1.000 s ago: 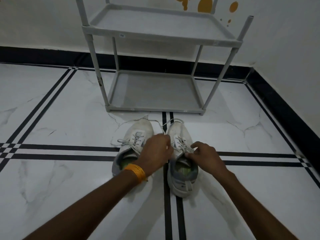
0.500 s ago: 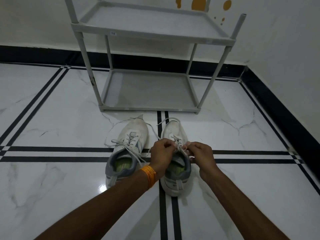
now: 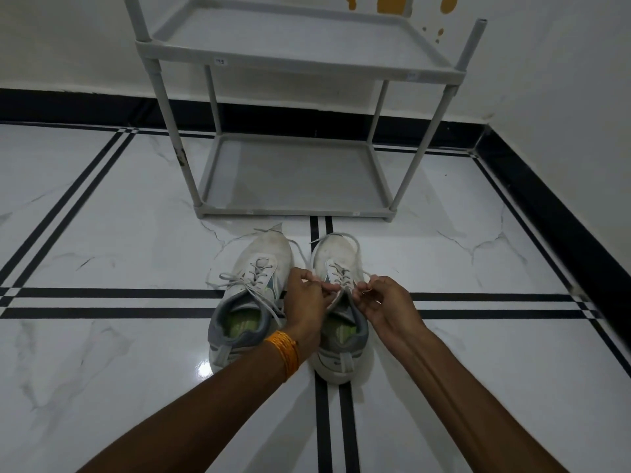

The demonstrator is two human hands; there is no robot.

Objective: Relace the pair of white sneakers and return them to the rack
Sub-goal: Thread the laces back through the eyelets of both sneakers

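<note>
Lacing is under way on the right sneaker [image 3: 338, 268], which sits on the marble floor [image 3: 102, 370] just beside the left sneaker [image 3: 252, 295], both toes towards the grey shoe rack [image 3: 293, 206]. The left hand [image 3: 305, 302] and the right hand [image 3: 379, 302] are each pinched shut on an end of the right sneaker's lace [image 3: 336, 295] at the top eyelets, over the tongue. To do this well, I judge, draw both ends evenly so the crossings lie flat, keep the loose loop round the toe from snagging, and steady the shoe — it could slide on the glossy tile. The left sneaker's lace [image 3: 246, 285] lies slack and untied across its upper. A second ago the left hand covered the gap between the shoes, knuckles up; now both hands have drawn together at the tongue — and the view has tipped down, the rack sitting further up the frame.
</note>
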